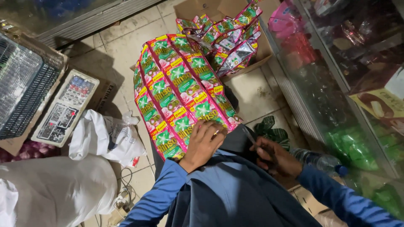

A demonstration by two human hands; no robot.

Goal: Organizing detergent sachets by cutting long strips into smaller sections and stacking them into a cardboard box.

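Pink-and-green sachet strips (179, 94) lay fanned in long rows across the person's lap, reaching from the knees out toward the tiled floor (122, 42). The left hand (203, 145) rested palm down on the near ends of the strips, fingers curled over the lowest sachets and pressing them in place; its grip was closed loosely on the strips' edge. The right hand (273, 157) sat just beside it, lower on the lap, fingers closed around a thin dark pen-like object (249, 136) that pointed up toward the strips. Both sleeves were blue. Beyond the strips stood a cardboard box (219, 8) holding a heap of silver-and-pink sachets (231, 40). To the left lay a white plastic bag (105, 136), a flat printed carton (65, 107) and a dark wire basket (23, 90). A glass display case (349, 84) ran along the right, with a plastic bottle (320, 162) near the right wrist.
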